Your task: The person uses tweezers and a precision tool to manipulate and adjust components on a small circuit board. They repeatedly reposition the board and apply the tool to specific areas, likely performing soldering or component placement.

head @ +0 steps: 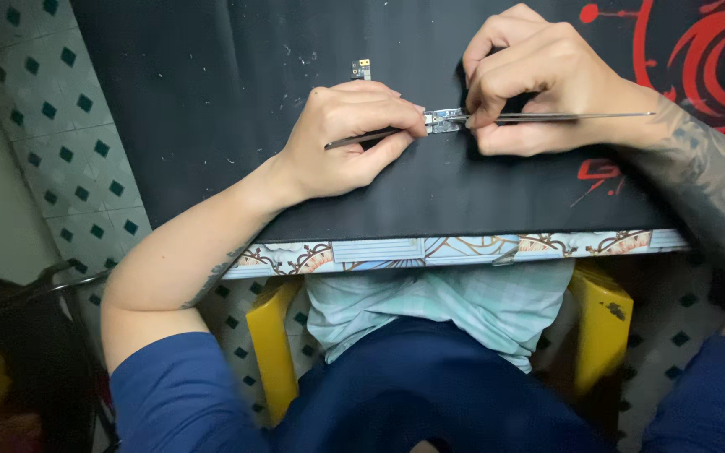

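Observation:
My left hand point(347, 134) rests on a black mat point(211, 84) and grips a thin dark tool point(361, 137) whose tip meets a small shiny metal part point(443, 120). My right hand point(539, 80) is closed around slim metal tweezers point(572, 117) that point left onto the same part. Both hands press together over the part in the middle of the mat. A tiny loose component point(362, 70) lies on the mat just beyond my left hand.
The mat has a red design point(698, 50) at the right and small specks of debris. It lies on a table with a patterned edge point(430, 250). Below are a yellow stool point(272, 352) and a tiled floor point(52, 126).

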